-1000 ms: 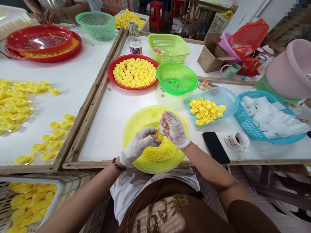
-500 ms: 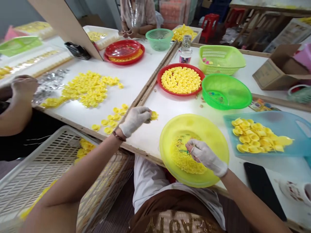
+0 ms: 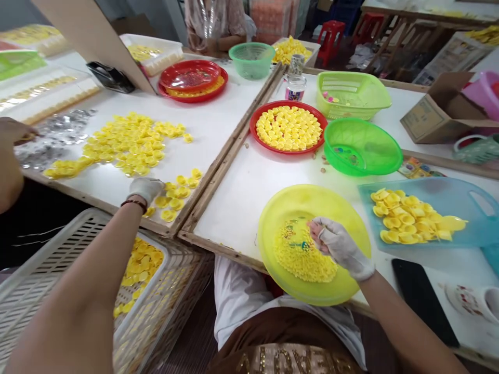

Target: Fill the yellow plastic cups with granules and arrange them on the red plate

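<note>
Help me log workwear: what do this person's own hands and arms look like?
The left hand and right hand wear whitish gloves; the right one leaves fingertips bare, the left's tips being unclear. A dark reddish-brown bracelet circles the left wrist. The visible forearms are sleeveless.

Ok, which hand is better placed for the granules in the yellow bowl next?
Probably the right hand: it is over the bowl, close to the granules, while the left hand is away beside yellow discs.

Beads [image 3: 306, 265] lie in the basin [image 3: 327, 200], left of the phone [image 3: 424, 301]. Behind the basin, a plate [image 3: 253, 131] sits left of a bowl [image 3: 376, 145].
</note>
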